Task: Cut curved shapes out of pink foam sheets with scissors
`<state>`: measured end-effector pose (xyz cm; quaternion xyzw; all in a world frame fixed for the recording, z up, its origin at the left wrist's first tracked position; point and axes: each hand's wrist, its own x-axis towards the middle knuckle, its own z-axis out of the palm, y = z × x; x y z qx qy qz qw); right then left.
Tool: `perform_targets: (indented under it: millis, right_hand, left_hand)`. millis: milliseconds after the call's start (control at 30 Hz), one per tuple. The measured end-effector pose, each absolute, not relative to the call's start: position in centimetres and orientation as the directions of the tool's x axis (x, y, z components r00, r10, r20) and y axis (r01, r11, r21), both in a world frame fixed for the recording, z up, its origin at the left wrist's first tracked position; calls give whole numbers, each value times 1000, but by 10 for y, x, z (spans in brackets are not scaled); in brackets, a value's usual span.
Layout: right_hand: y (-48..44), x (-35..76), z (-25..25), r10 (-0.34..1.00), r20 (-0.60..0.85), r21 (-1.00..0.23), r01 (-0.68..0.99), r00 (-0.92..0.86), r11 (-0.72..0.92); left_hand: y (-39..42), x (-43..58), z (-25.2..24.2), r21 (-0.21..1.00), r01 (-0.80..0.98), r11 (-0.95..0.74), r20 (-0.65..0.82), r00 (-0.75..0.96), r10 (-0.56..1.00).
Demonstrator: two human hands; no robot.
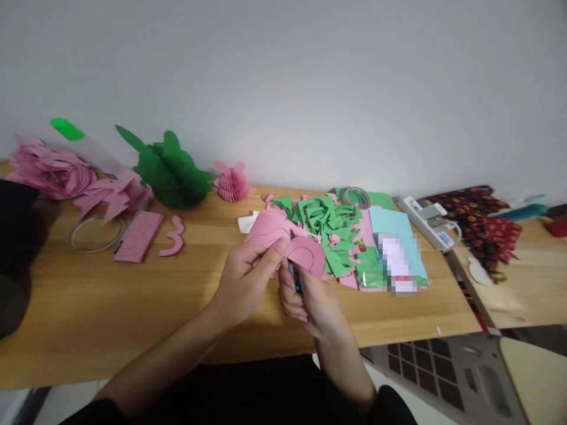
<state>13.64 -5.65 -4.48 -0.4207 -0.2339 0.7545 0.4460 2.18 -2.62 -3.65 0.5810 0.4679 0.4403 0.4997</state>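
Between thumb and fingers, my left hand (250,273) pinches a pink paper piece (305,255) with curved lines drawn on it. Just right of it, my right hand (310,295) is wrapped round dark-handled scissors (296,276), whose blades are mostly hidden by the paper. A curved cut separates part of the pink sheet near the scissors. Behind both hands lies a heap of green paper scraps (325,221) mixed with some pink ones.
A green honeycomb paper figure (175,177) and a smaller pink one (233,182) stand by the wall. Marked pink paper (139,236), a tape roll (97,234) and pink scraps (57,171) lie left. A power strip (427,224) lies right.
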Motion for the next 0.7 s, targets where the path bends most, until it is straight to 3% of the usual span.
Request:
perform_targets:
  millis: [700]
  right_hand:
    - [-55, 135, -46, 895, -398, -773, -451, -203, -446]
  left_hand:
    - [-26, 21, -40, 999, 42, -12, 4, 198, 980]
